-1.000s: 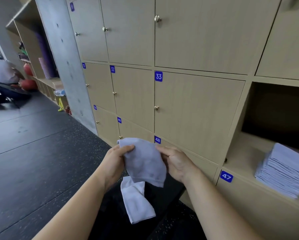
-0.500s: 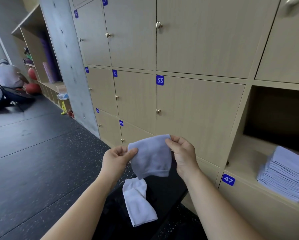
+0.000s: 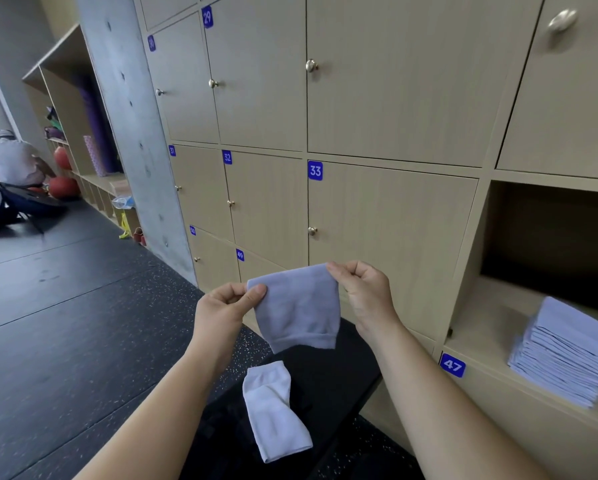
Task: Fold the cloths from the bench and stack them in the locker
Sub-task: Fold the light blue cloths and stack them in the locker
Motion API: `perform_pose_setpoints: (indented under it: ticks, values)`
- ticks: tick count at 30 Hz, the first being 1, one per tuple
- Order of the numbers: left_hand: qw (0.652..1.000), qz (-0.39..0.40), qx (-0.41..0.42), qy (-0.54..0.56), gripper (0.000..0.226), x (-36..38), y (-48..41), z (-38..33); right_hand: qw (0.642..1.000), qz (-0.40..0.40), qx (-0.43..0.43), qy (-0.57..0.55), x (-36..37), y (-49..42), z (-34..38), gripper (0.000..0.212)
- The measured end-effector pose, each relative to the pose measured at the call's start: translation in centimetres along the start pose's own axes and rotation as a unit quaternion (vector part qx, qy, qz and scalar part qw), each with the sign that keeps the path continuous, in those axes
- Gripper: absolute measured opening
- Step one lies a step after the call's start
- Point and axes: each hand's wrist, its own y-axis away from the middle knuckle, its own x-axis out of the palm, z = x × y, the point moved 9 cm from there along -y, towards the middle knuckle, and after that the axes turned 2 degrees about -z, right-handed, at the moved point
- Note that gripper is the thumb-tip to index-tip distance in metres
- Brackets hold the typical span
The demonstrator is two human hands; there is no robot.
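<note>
Nearest, a white cloth (image 3: pixel 273 410) lies loosely folded on the black bench (image 3: pixel 339 368). Above it, the left hand (image 3: pixel 221 313) and right hand (image 3: pixel 366 296) each pinch a top corner of a pale lavender cloth (image 3: pixel 297 306) between thumb and curled fingers, so it hangs. Farther right, a stack of folded cloths (image 3: pixel 567 355) sits in the open locker (image 3: pixel 491 317).

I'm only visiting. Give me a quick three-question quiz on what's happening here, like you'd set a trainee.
1. True or false: the left hand and right hand each pinch a top corner of the raised cloth.
2. Where is the stack of folded cloths? A on the bench; B in the open locker; C on the floor.
3. Fill in: the blue label just below the open locker reads ___.
Key: 1 true; 2 B; 3 47.
</note>
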Motion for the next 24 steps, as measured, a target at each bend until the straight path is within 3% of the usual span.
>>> perform_pose_setpoints:
  ticks: [5,9,11,13,16,18,22,24]
  values:
    - [0.995,0.016,-0.05,0.087,0.016,0.3,-0.1,0.6,1.0,-0.003,-0.001,0.005,0.1,-0.4,-0.1,0.023]
    - [0.987,0.04,-0.121,0.094,0.046,1.2,-0.1,1.4,1.0,0.007,-0.003,0.028,0.8,-0.5,-0.2,0.023]
    - [0.992,0.048,-0.118,0.011,0.065,1.0,-0.4,1.6,0.999,0.025,-0.008,0.047,1.4,-0.4,-0.2,0.024]
    - [0.99,0.074,-0.049,-0.113,0.07,1.6,-0.6,0.6,0.997,0.041,-0.009,0.066,1.9,-0.3,-0.3,0.026]
    - [0.945,0.12,0.064,-0.299,0.044,3.8,-0.6,-0.6,0.995,0.061,-0.016,0.079,2.9,0.0,-0.4,0.027]
    - [0.927,0.133,0.096,-0.338,0.037,5.0,-0.5,-0.9,0.995,0.08,-0.014,0.061,3.2,0.3,-0.4,0.026]
    - [0.974,0.149,0.032,-0.167,0.065,5.1,-0.6,-0.8,0.985,0.158,0.002,0.075,2.8,1.2,-0.6,0.028]
    - [0.986,0.153,-0.027,-0.059,0.055,4.8,-0.6,-0.7,0.979,0.181,0.02,0.087,1.8,1.3,-1.4,0.032]
